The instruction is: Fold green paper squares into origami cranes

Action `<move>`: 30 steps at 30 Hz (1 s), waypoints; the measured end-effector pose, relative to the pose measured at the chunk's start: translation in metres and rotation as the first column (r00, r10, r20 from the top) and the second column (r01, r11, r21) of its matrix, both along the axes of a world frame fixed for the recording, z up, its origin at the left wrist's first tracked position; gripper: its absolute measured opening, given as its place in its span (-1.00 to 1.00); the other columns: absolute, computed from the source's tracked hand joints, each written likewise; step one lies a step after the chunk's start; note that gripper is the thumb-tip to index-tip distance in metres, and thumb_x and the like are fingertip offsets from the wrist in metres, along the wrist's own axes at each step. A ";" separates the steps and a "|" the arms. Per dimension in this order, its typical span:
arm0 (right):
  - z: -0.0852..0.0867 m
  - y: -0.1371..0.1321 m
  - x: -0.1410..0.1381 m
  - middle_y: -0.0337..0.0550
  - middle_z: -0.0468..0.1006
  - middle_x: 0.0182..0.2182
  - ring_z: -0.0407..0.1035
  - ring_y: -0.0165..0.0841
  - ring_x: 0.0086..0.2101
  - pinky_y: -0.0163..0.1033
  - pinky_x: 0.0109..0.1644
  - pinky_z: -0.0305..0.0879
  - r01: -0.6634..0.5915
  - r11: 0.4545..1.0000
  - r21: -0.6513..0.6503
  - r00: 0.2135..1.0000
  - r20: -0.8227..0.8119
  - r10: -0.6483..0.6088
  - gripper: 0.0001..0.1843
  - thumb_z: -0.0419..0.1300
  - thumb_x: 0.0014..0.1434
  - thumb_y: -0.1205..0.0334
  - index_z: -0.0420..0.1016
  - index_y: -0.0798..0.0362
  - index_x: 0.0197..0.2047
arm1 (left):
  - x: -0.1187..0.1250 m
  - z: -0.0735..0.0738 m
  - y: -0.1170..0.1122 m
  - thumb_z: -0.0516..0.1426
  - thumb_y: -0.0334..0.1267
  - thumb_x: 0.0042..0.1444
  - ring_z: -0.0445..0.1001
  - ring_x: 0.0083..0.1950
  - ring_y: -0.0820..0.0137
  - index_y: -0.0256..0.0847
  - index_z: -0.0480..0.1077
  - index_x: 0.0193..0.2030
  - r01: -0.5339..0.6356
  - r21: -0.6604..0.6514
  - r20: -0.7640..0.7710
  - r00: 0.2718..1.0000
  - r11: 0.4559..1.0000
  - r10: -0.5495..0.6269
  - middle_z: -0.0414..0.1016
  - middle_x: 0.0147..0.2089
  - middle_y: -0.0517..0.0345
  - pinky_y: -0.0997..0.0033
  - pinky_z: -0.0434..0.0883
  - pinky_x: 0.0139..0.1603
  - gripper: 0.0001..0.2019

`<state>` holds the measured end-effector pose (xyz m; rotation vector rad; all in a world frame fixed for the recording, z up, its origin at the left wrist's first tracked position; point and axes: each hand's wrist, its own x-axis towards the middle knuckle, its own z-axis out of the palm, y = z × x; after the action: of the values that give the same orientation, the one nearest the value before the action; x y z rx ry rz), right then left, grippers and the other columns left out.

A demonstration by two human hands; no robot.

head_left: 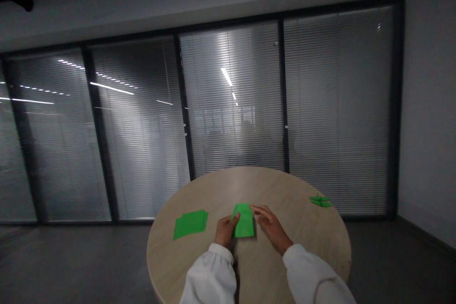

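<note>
A folded sheet of green paper (244, 223) is in front of me, near the middle of the round table. My left hand (225, 230) grips its left edge, thumb on top and the other fingers out of sight beneath. At the paper's upper right corner is my right hand (268, 223), its fingers stretched toward the edge and apart from one another. The index fingertip is at that corner; whether it presses on the paper I cannot tell.
Left on the round wooden table (249, 180) lie overlapping green sheets (191, 223). A folded green paper piece (320, 200) rests near the table's right edge. Beyond the table stands a glass partition with blinds (235, 142), and a white wall (427, 104) rises at the right.
</note>
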<state>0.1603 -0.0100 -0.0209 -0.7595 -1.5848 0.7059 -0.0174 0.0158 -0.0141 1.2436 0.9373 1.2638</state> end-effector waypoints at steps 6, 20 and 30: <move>-0.003 -0.004 -0.007 -0.04 0.30 0.04 0.24 -0.22 0.05 -0.11 0.05 0.25 -0.082 0.997 -0.001 0.985 0.153 0.081 -0.76 0.19 0.09 0.08 0.57 -0.09 -0.18 | -0.002 -0.002 0.001 0.32 0.03 -0.32 0.48 -0.48 0.31 -0.31 0.54 -0.49 0.028 -0.073 0.113 0.993 0.997 -0.019 0.57 -0.51 0.04 0.37 0.38 -0.37 -0.60; -0.002 -0.002 -0.008 0.01 0.42 -0.07 0.33 -0.20 -0.07 -0.13 -0.01 0.28 -0.079 0.991 -0.110 0.981 0.170 0.097 -0.63 0.32 -0.09 -0.09 0.61 0.01 -0.30 | -0.005 -0.017 0.015 0.30 0.11 -0.36 0.43 -0.50 0.34 -0.36 0.54 -0.51 -0.011 -0.033 -0.037 0.999 0.999 0.010 0.54 -0.53 0.05 0.40 0.32 -0.40 -0.52; -0.003 0.001 -0.005 -0.05 0.48 -0.13 0.35 -0.21 -0.09 -0.10 0.06 0.22 -0.171 0.980 -0.105 0.974 0.130 0.184 -0.60 0.25 -0.02 -0.14 0.61 -0.02 -0.26 | -0.005 -0.012 0.011 0.28 0.16 -0.36 0.38 -0.51 0.37 -0.37 0.55 -0.46 -0.023 -0.003 -0.081 0.996 1.000 0.022 0.51 -0.56 0.10 0.43 0.28 -0.44 -0.47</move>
<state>0.1549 -0.0086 -0.0238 -0.7541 -1.7720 0.8781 -0.0223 0.0266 -0.0260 1.2927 1.0141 1.2361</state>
